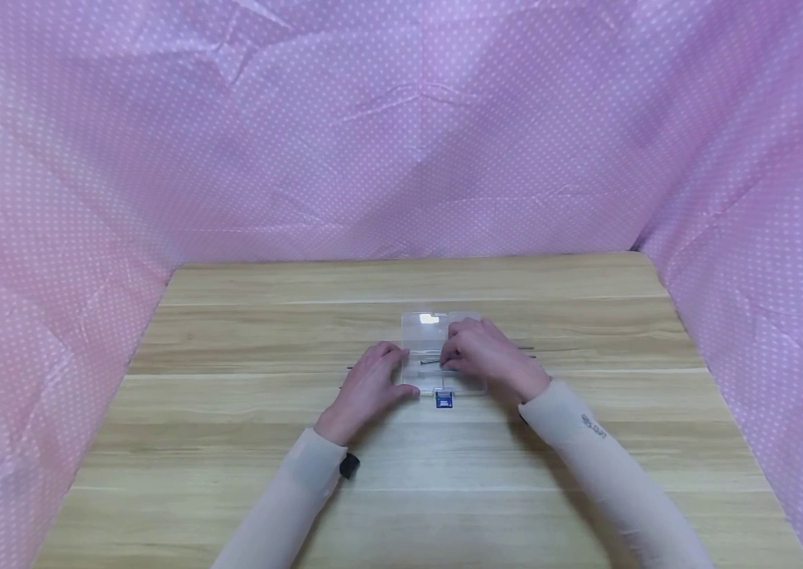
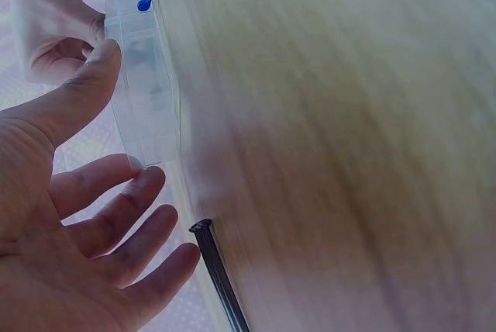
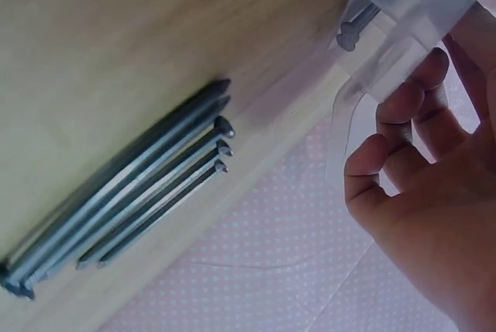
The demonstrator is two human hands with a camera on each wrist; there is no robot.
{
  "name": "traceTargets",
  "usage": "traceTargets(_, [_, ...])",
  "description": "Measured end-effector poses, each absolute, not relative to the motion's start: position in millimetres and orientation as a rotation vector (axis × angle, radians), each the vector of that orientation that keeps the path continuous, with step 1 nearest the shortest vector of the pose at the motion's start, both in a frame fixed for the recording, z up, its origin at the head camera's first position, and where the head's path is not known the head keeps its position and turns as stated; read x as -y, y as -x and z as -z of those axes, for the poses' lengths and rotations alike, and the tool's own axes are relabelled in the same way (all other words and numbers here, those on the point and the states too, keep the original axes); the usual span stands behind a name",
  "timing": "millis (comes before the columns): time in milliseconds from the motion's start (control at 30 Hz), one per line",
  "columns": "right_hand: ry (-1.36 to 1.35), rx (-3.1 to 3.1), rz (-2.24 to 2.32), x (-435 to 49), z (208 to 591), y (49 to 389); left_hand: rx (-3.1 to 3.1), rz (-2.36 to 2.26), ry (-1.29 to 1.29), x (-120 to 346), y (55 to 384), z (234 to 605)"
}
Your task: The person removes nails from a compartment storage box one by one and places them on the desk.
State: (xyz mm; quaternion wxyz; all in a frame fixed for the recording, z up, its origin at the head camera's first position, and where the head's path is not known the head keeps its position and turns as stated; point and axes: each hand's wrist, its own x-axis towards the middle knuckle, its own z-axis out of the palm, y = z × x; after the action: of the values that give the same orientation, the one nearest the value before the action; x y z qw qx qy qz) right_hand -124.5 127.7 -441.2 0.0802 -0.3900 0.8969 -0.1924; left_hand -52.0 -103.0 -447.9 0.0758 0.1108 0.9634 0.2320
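A clear plastic box [image 1: 464,387] with a blue latch [image 1: 444,400] stands on the table, its lid [image 1: 424,330] laid back. My left hand [image 1: 371,382] holds the box at its left end, thumb on the front side and fingertips at the corner. The right hand [image 1: 484,353] is over the box with curled fingers, pinching a nail [image 1: 430,362] at the box's compartments; the fingertips partly hide it. In the right wrist view, a nail head [image 3: 349,37] shows through the clear wall.
Several loose steel nails [image 3: 147,169] lie side by side on the table, right of the box. Another dark nail [image 2: 221,274] lies near the left fingers. Pink dotted cloth [image 1: 416,158] hangs around the wooden table [image 1: 245,316].
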Motion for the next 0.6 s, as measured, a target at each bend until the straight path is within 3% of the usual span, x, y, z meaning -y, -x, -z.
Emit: traceTargets(600, [1.310,-2.728,0.429,-128.7,447.8,124.7,-2.879,-0.697,-0.314,102.3,53.0,448.6])
